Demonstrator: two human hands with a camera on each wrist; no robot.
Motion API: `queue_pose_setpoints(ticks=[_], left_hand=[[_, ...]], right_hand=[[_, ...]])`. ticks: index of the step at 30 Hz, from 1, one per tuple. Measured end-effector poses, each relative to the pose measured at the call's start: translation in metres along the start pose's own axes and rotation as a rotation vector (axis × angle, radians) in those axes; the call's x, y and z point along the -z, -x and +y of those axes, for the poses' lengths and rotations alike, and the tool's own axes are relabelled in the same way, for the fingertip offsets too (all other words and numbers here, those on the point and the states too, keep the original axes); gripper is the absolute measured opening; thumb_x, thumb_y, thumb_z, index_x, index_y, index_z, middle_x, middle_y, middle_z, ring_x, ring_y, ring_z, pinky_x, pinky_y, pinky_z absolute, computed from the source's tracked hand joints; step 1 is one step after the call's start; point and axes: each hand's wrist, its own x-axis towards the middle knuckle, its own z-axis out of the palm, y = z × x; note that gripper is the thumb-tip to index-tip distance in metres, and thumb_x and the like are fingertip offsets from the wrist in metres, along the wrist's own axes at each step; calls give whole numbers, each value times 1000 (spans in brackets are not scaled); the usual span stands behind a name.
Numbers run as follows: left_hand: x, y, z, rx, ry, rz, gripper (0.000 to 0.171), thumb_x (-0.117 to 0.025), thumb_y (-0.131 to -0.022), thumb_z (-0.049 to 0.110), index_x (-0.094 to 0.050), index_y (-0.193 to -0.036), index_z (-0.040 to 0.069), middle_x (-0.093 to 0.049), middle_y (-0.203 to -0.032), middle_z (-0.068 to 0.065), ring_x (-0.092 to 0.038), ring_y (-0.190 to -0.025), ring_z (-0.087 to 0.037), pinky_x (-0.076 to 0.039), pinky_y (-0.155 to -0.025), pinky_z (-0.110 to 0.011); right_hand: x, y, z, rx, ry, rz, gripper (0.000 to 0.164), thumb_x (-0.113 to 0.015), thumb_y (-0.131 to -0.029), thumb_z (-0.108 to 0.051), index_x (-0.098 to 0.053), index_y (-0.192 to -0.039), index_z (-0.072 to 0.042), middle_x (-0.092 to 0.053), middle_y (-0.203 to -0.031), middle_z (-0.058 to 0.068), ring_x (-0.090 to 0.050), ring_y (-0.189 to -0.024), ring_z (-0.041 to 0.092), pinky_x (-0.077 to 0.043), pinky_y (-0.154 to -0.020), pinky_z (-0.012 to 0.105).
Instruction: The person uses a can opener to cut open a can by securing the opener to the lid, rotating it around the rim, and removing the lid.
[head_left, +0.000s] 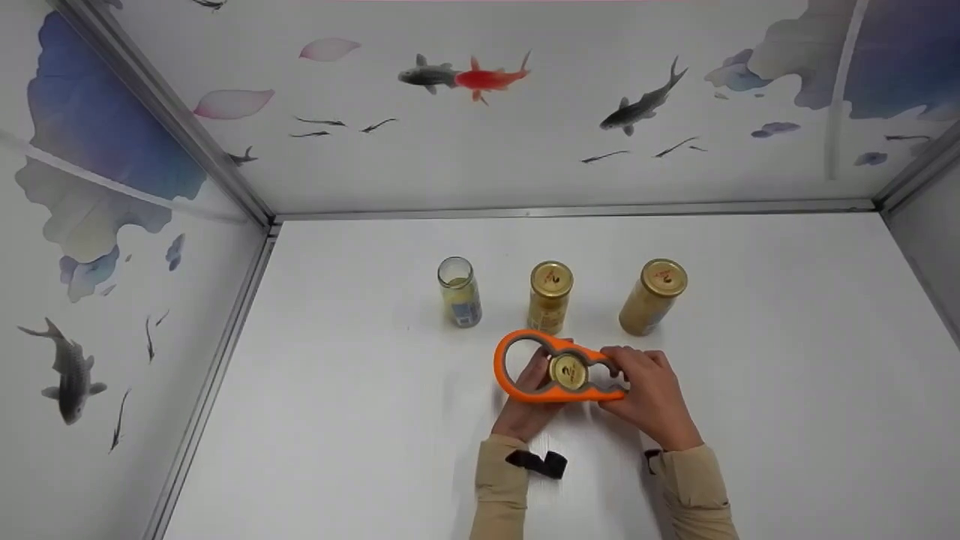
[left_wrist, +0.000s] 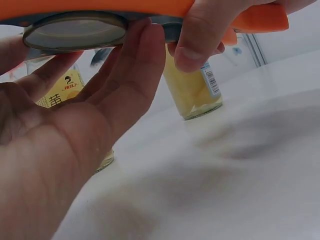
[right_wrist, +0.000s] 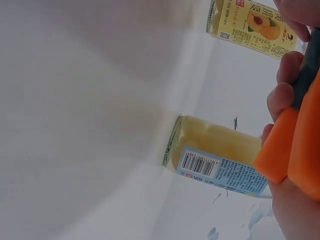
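Note:
An orange jar opener (head_left: 517, 390) with grey inner grips is held above the table, its handle ends gripped by my right hand (head_left: 652, 397). A gold jar lid (head_left: 568, 371) sits between its arms. From below, in the left wrist view, the lid (left_wrist: 75, 32) shows its hollow underside, with no jar beneath it. My left hand (head_left: 525, 415) is under the opener, palm up, its fingers and thumb curled up around the lid's edge. Beyond the hands stands an uncovered glass jar (head_left: 460, 296) with pale yellow contents.
Two jars with gold lids, a middle jar (head_left: 550, 300) and a right jar (head_left: 651, 300), stand upright past the hands on the white table (head_left: 337, 375). The middle one is close behind the opener. Printed panels (head_left: 525, 150) border the table at the back and sides.

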Motion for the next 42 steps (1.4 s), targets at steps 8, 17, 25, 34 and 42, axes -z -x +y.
queue_pose_setpoints(ticks=[8,17,25,34,42], left_hand=[[7,1,1,23,-60,-1,48,-52,-99,40,-45,-138,12,-55,-132,-9,-49,-121,-26,-38,-101,-39],[8,8,13,9,-42,40,36,-56,-99,29,-53,-131,14,-56,-126,-14,-56,-113,-31,-42,-98,-43],[13,12,27,-3,-90,47,33,-46,-103,13,-50,-135,9,-45,-137,-24,-53,-117,-35,-38,-102,-50],[24,16,53,43,-349,36,36,-50,-102,16,-47,-137,9,-41,-141,-14,-44,-120,-28,-42,-97,-43],[34,20,69,101,-474,49,41,-51,-101,13,-41,-139,0,-41,-139,-17,-44,-122,-31,-42,-98,-44]], right_hand=[[4,2,-3,-17,6,16,58,-88,-57,-5,-62,-108,-9,-58,-84,-3,-50,-74,14,-35,-80,38],[11,12,-4,-83,8,62,53,-83,-60,-3,-63,-109,-5,-62,-85,1,-53,-74,17,-35,-80,38],[22,22,0,-165,-22,101,55,-84,-59,0,-63,-111,-3,-64,-84,3,-51,-73,19,-33,-81,39],[31,31,6,-220,-27,120,54,-84,-59,4,-64,-110,-1,-65,-81,5,-49,-71,19,-33,-78,40],[28,38,10,-267,-55,115,54,-84,-60,3,-64,-110,-2,-65,-81,5,-48,-72,21,-31,-77,40]])
